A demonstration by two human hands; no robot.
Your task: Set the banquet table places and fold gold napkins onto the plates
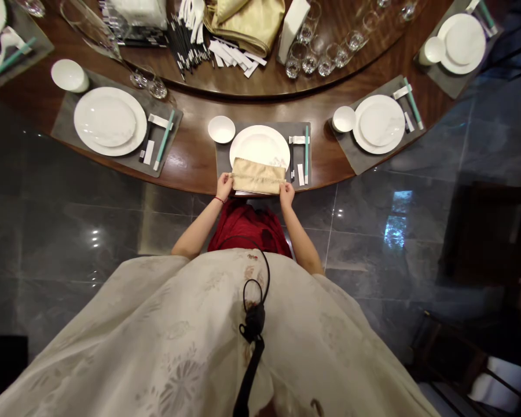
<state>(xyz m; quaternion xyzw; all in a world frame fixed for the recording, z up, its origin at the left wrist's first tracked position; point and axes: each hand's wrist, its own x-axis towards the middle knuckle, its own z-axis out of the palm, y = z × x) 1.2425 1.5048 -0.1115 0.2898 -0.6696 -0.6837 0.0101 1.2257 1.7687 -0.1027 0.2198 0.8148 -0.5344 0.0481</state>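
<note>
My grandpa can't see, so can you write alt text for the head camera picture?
A person's left hand and right hand hold a folded gold cloth by its two ends, hiding part of a white plate on a wooden table. A white bowl sits beside the plate, and clear glasses are farther back.

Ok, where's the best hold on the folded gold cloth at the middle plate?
Pinch the folded gold cloth at its two short ends, coming from the near edge of the table. It is a strip, wider than deep, and its far part overlaps the plate, so a hold at each end should keep it spread. The left hand and right hand grip it there.
</note>
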